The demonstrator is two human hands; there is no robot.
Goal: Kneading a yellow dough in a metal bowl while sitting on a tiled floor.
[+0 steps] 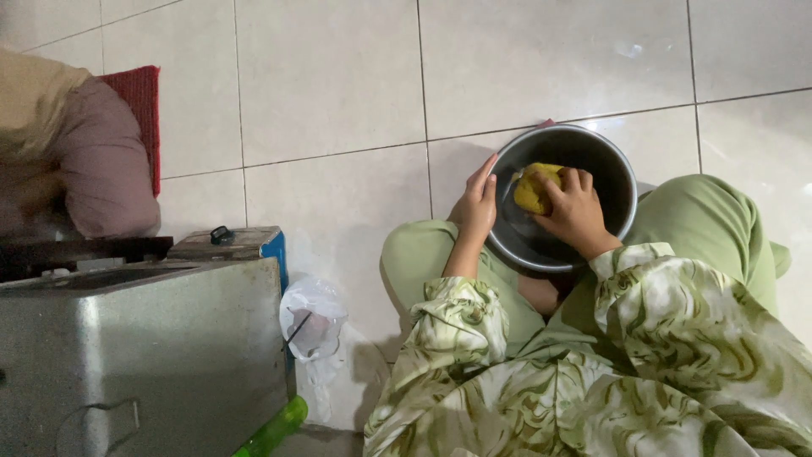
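A round metal bowl [616, 165] rests on my lap between my knees, which are in green trousers. My left hand [478, 206] holds the bowl's left rim, fingers curled over the edge. My right hand [577, 211] is inside the bowl, gripping a yellow sponge [531, 191] pressed against the inner wall. My sleeves are patterned green and white.
A grey metal box [144, 355] stands at the lower left, with a white plastic bag [311, 320] and a green object [272, 432] beside it. A pink cushion [101, 161] and a red mat [142, 93] lie at the far left. Pale tiled floor [338, 85] surrounds me.
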